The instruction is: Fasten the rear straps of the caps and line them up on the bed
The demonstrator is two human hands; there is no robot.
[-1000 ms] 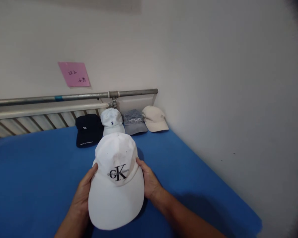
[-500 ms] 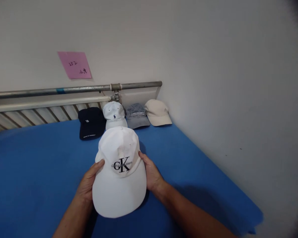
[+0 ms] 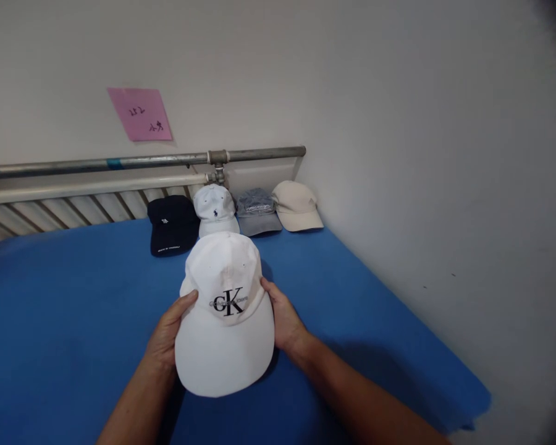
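Note:
A white baseball cap (image 3: 225, 352) with black lettering on its front is held between my two hands, brim toward me. My left hand (image 3: 171, 327) grips its left side, thumb on the outside near where brim and crown meet. On the opposite side, my right hand (image 3: 282, 318) holds the cap with the thumb against the crown. The other fingers of both hands are mostly hidden behind and under it. Beyond it, along the back, sit a black cap (image 3: 173, 225), a pale cap with a small dark emblem (image 3: 214, 207), a grey cap (image 3: 258, 213) and a beige cap (image 3: 297, 207).
The caps stand on a blue covered surface (image 3: 74, 309). Behind it are a ribbed radiator (image 3: 60, 216) and metal pipes (image 3: 157, 162). A pink note (image 3: 141, 114) hangs on the back wall, and a grey wall (image 3: 421, 154) runs along the right side.
The white cap and both hands appear slightly higher in view, with the grip unchanged. The camera view has shifted a little; the caps at the back keep their places.

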